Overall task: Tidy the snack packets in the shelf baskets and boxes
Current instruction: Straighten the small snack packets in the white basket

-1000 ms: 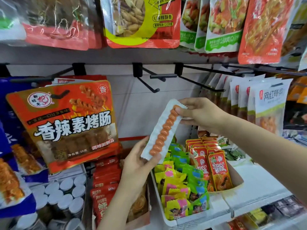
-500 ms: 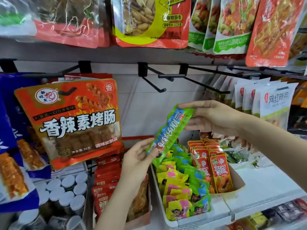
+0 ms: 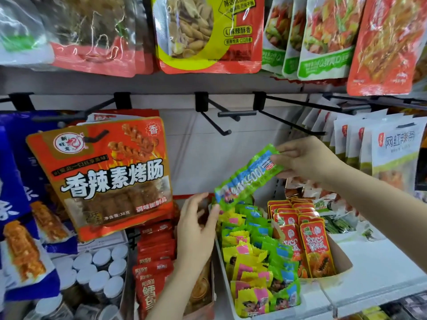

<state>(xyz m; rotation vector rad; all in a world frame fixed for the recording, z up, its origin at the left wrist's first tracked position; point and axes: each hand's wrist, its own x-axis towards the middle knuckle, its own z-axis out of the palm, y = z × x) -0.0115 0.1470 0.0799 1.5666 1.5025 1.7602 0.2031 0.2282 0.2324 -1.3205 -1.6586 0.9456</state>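
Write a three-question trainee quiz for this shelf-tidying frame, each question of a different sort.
1. True or false: the right hand pinches the upper end of the long green snack packet.
2. Where is the left hand? A. beneath the packet's lower end B. on the white-capped jars C. on the empty black hooks
3. Fill in: the white basket holds small yellow and ____ packets.

Key: 1 true; 2 A; 3 green.
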